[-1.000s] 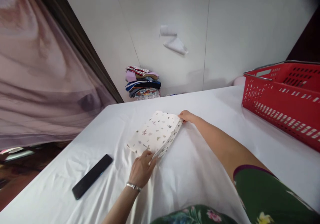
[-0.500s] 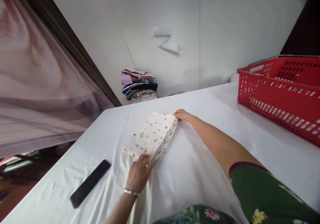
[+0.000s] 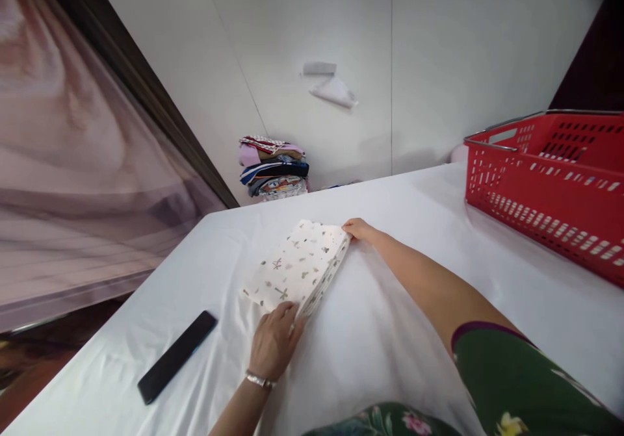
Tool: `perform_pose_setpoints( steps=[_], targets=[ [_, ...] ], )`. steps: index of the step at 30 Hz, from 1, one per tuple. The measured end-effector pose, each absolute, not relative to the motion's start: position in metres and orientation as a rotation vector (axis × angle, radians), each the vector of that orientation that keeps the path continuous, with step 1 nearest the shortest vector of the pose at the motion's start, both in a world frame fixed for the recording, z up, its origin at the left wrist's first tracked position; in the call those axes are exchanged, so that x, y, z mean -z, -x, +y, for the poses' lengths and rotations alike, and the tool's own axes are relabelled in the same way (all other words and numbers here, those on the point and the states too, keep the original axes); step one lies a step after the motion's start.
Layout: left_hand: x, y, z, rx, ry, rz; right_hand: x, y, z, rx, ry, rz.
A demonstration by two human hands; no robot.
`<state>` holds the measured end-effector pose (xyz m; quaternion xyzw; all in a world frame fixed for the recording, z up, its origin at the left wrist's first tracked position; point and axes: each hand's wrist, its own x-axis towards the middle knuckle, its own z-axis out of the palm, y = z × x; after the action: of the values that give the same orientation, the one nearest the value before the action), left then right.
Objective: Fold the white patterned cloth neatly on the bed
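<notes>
Red plastic with slotted sides makes up the basket (image 3: 560, 192), which sits on the right of the white sheet (image 3: 414, 218), its metal handle folded down along the rim; I cannot tell what, if anything, lies inside. Well apart from it, toward the middle of the sheet, lies a folded, small-patterned white cloth (image 3: 302, 260). The right hand (image 3: 359, 229) pinches its far right corner between thumb and fingers. The left hand (image 3: 275, 342), wearing a bracelet (image 3: 260, 379), grasps the near corner, fingers on top and thumb at the layered edge. A black phone (image 3: 178, 357) lies to the left, and folded clothes (image 3: 275, 169) are stacked beyond the sheet's far edge.
</notes>
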<state>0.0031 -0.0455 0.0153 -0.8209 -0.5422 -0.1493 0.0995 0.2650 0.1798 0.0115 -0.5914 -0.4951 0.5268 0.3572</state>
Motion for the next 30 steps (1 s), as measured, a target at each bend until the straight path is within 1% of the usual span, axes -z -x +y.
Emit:
perform_pose_setpoints(
  steps=[8,15,18,21,24,27,30],
  targets=[
    [-0.02,-0.001,-0.042,0.567,2.426,-1.519,-0.022,-0.264,0.186,-1.432,1.524,-1.269],
    [-0.061,0.015,-0.024,0.707,2.284,-1.787,-0.056,-0.241,0.197,-1.425,1.441,-1.313],
    [-0.071,0.023,-0.021,0.73,2.165,-1.745,-0.059,-0.232,0.201,-1.375,1.392,-1.321],
    [-0.06,0.024,-0.025,0.693,2.169,-1.562,-0.048,-0.23,0.199,-1.328,1.427,-1.339],
    [-0.034,0.017,-0.033,0.588,2.324,-1.391,-0.031,-0.237,0.194,-1.29,1.569,-1.386],
    [-0.012,0.007,-0.04,0.48,2.435,-1.377,-0.019,-0.246,0.192,-1.215,1.692,-1.46],
    [-0.006,0.0,-0.043,0.451,2.448,-1.444,-0.015,-0.251,0.193,-1.122,1.755,-1.555]
  ],
)
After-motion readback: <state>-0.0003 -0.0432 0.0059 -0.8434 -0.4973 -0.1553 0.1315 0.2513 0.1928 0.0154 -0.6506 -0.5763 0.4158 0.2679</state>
